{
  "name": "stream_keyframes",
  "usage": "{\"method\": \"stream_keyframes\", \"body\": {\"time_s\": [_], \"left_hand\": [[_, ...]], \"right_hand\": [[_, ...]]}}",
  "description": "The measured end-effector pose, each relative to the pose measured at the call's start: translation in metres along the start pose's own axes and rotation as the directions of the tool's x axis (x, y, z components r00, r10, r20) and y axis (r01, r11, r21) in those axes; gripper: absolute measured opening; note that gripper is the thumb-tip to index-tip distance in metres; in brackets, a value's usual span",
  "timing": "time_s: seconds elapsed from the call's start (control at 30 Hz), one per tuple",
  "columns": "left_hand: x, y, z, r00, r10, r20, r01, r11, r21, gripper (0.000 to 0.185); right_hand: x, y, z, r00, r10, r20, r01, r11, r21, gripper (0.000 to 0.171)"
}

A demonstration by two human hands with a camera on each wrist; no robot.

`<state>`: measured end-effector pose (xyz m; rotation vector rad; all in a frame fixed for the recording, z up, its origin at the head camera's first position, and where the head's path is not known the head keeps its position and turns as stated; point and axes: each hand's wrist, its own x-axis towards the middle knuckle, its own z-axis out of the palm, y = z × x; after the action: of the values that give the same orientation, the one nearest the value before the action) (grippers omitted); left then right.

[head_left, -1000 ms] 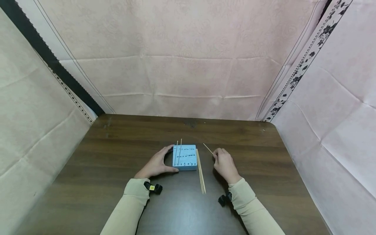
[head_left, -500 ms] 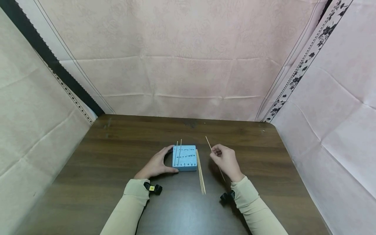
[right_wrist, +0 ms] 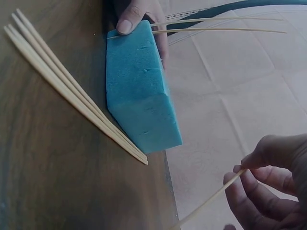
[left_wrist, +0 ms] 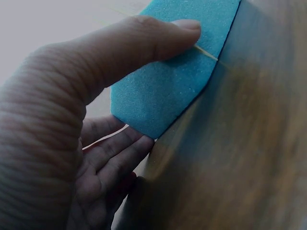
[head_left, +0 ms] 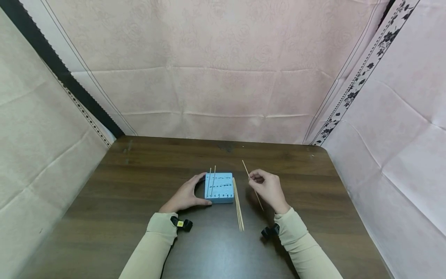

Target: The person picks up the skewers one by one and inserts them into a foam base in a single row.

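Observation:
A light blue foam block [head_left: 222, 186] with rows of small holes on top sits on the table. My left hand [head_left: 186, 195] grips its left side, thumb along the near face and fingers behind; the left wrist view shows the thumb [left_wrist: 163, 39] lying across the foam. Two thin bamboo skewers [right_wrist: 220, 29] stand upright in the block's left part. To the right of the block, my right hand [head_left: 270, 190] pinches another skewer [right_wrist: 208, 197] between thumb and fingertips, tilted and apart from the foam.
Several loose skewers [head_left: 238, 205] lie side by side on the wooden table [head_left: 156, 159], against the block's right edge and pointing toward me. Pale cloth [head_left: 223, 89] hangs behind the table and on both sides. A small black camera [head_left: 187, 224] is strapped at each wrist.
My right hand has turned and shifted its hold along the skewer, which now extends below the fingers and stands steeper. The left hand and block have stayed put.

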<state>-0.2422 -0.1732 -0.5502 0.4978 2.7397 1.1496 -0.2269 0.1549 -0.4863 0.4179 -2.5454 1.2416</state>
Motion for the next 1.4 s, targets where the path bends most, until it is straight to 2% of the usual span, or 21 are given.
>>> {"method": "stream_keyframes", "body": {"time_s": [0.6, 0.93, 1.23, 1.4], "left_hand": [[0.0, -0.003, 0.001, 1.0, 0.011, -0.01, -0.011, 1.0, -0.004, 0.117], [0.0, 0.0, 0.0, 1.0, 0.002, -0.004, -0.002, 1.0, -0.008, 0.117], [0.001, -0.001, 0.0, 1.0, 0.003, -0.001, -0.003, 1.0, -0.008, 0.118], [0.001, -0.001, 0.001, 1.0, -0.002, -0.001, 0.002, 1.0, -0.012, 0.117]], "right_hand": [[0.004, -0.007, 0.001, 0.999, -0.035, 0.002, 0.035, 0.999, 0.041, 0.009], [0.012, -0.023, 0.001, 0.998, -0.061, -0.025, 0.063, 0.994, 0.087, 0.011], [0.02, -0.046, 0.002, 0.994, -0.103, -0.034, 0.108, 0.968, 0.227, 0.012], [0.023, -0.063, 0.005, 0.995, -0.099, -0.025, 0.101, 0.92, 0.38, 0.013]]}}
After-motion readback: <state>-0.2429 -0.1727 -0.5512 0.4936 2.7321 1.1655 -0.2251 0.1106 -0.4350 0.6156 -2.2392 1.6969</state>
